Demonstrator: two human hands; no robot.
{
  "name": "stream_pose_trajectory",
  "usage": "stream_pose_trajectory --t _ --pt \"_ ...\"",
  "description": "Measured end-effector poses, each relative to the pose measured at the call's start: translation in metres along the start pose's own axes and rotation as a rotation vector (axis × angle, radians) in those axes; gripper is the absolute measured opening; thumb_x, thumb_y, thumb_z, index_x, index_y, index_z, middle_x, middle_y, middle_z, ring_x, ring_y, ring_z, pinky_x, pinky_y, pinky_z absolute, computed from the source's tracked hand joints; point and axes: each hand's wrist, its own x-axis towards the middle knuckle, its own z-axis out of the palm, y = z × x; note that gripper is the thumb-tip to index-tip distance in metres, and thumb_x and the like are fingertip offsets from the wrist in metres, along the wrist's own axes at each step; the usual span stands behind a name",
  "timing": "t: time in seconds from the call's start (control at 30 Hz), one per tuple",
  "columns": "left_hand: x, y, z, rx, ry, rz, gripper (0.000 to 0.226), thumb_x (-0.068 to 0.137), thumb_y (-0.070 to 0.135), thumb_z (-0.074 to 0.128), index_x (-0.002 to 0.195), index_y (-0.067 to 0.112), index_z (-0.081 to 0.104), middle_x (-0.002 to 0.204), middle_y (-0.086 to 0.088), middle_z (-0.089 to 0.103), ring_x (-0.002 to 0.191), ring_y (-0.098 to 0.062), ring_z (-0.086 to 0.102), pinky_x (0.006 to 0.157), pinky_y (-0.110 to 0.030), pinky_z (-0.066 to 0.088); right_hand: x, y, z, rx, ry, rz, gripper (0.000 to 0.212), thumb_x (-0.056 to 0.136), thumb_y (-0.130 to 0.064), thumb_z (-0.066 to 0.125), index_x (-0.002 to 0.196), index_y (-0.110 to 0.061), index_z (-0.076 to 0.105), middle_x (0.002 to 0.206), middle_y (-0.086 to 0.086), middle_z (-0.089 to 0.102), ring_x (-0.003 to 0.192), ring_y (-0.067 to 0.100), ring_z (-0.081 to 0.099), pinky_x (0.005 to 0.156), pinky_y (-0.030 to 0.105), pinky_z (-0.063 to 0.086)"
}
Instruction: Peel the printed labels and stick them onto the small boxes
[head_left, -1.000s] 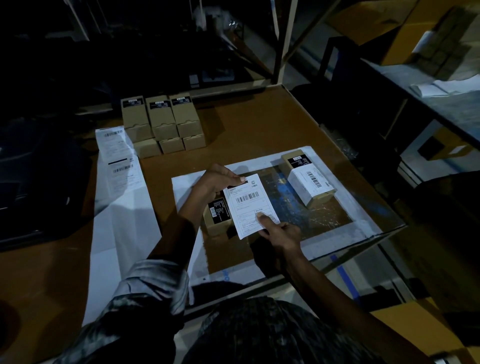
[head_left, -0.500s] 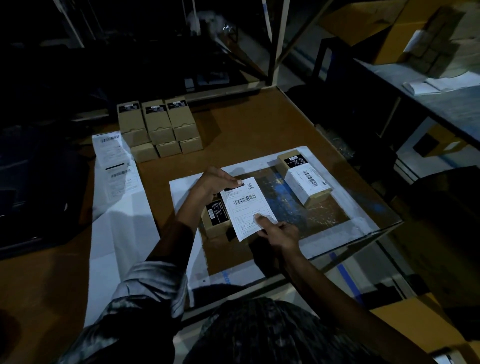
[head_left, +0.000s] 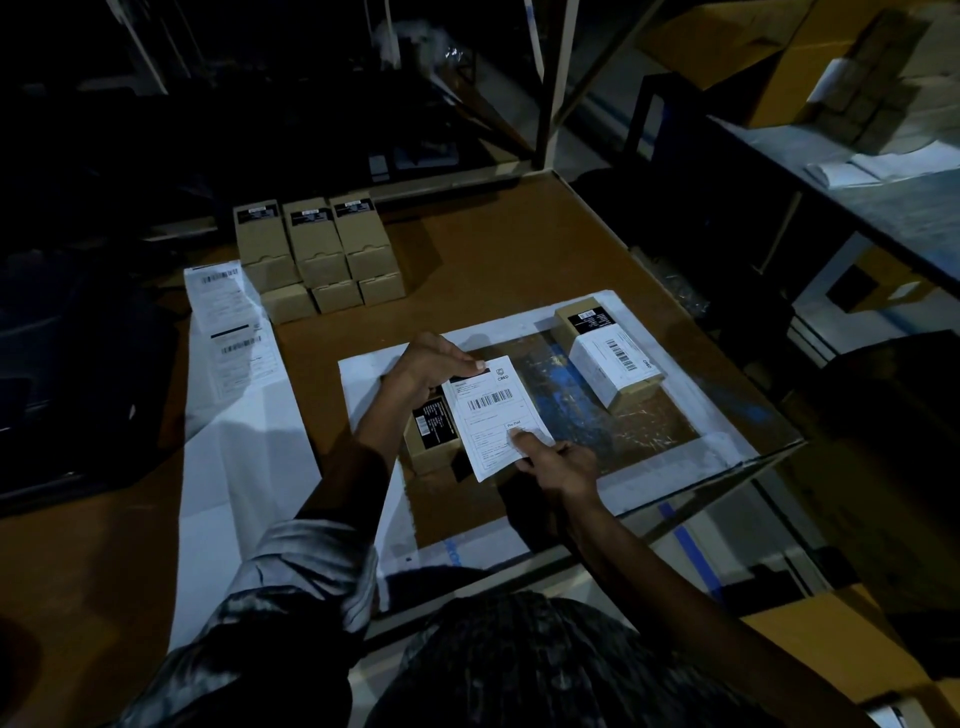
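The left hand (head_left: 431, 364) pinches the far corner of a white printed barcode label (head_left: 496, 415) between thumb and curled fingers, while the right hand (head_left: 558, 462) grips the label's near edge, thumb pressed on its face. The label lies tilted over a small brown cardboard box with a black sticker (head_left: 434, 434), which sits on a scuffed mat with a white border (head_left: 670, 374). Further right on the mat lies a second brown box already wearing a white label (head_left: 608, 356). Beyond, on the brown table (head_left: 493, 249), six unlabelled brown boxes (head_left: 317, 254) stand stacked beside a white strip of printed labels (head_left: 234, 322).
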Motion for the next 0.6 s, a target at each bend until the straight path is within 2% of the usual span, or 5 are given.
stream_pose_trajectory --t 0.1,0.2,0.3,0.4,0.6 --pt "0.0 -0.002 0.001 0.0 0.006 0.008 0.028 0.08 0.009 0.081 0.103 -0.006 0.074 0.074 -0.002 0.068 0.063 -0.006 0.062 0.045 -0.007 0.041 -0.003 -0.002 0.001 0.02 -0.002 -0.003 0.011 0.082 -0.007 0.082 0.081 -0.002 0.072 0.083 0.008 0.077 0.071 0.015 0.076 0.059 0.024 0.059" --pt "0.001 -0.003 0.002 -0.007 0.003 0.022 0.028 0.08 0.008 0.081 0.102 -0.006 0.074 0.078 -0.002 0.069 0.069 -0.007 0.061 0.047 -0.007 0.041 -0.003 -0.002 0.001 0.025 0.005 -0.016 0.013 0.083 -0.004 0.08 0.077 -0.003 0.069 0.073 0.002 0.075 0.06 0.009 0.073 0.05 0.018 0.054" --pt "0.003 -0.005 0.003 0.011 0.009 0.013 0.026 0.079 0.01 0.083 0.099 -0.004 0.075 0.081 -0.001 0.07 0.074 -0.008 0.062 0.058 -0.014 0.043 -0.002 -0.002 0.002 0.017 0.007 -0.017 0.013 0.083 -0.004 0.08 0.076 -0.003 0.069 0.073 0.002 0.074 0.061 0.009 0.073 0.051 0.019 0.055" --pt "0.005 -0.008 0.005 0.006 0.025 0.02 0.025 0.076 0.009 0.084 0.095 -0.005 0.075 0.079 -0.003 0.07 0.077 -0.012 0.063 0.074 -0.024 0.044 -0.001 -0.001 0.002 -0.02 0.013 -0.025 0.013 0.083 -0.006 0.081 0.077 -0.005 0.07 0.084 0.008 0.076 0.07 0.014 0.075 0.063 0.026 0.061" --pt "0.0 -0.014 0.008 0.068 0.047 0.116 0.018 0.078 0.012 0.084 0.089 0.0 0.078 0.083 -0.005 0.074 0.075 -0.01 0.066 0.06 -0.016 0.045 0.004 0.003 0.002 -0.047 0.008 -0.023 0.013 0.082 -0.009 0.082 0.082 -0.003 0.071 0.09 0.01 0.077 0.076 0.018 0.076 0.07 0.033 0.062"
